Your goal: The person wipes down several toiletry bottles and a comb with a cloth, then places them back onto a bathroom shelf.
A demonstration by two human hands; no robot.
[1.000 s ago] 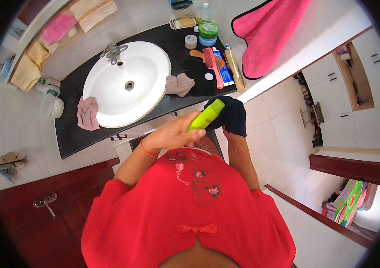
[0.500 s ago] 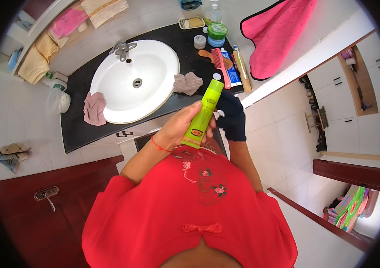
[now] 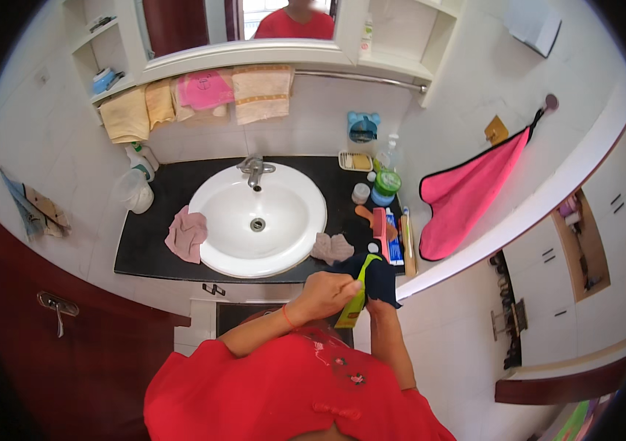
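Observation:
A lime-green squeeze tube (image 3: 352, 312) is gripped in my left hand (image 3: 325, 295), its fingers closed around it. The tube stands slanted, narrow edge toward me, with its upper end over the dark navy cloth (image 3: 385, 282). That cloth covers my right hand (image 3: 379, 298) like a mitt, bare from the wrist down. Its fingers are hidden inside, so their pose does not show. Whether the tube's tip touches the cloth is unclear. Just beyond lies a small round white piece (image 3: 373, 248) on the counter.
A white basin (image 3: 213, 253) with a faucet (image 3: 255, 170) is set in the black counter (image 3: 155, 187). Crumpled cloths, pink (image 3: 186, 234) and greyish (image 3: 332, 248), flank it. A pink comb (image 3: 380, 224), blue-white toothpaste tube (image 3: 394, 246) and jars (image 3: 386, 184) line the right side.
My view has lifted, bringing the mirror and towel rail in. The green tube has turned from face-on to edge-on and come over the dark cloth on my right hand.

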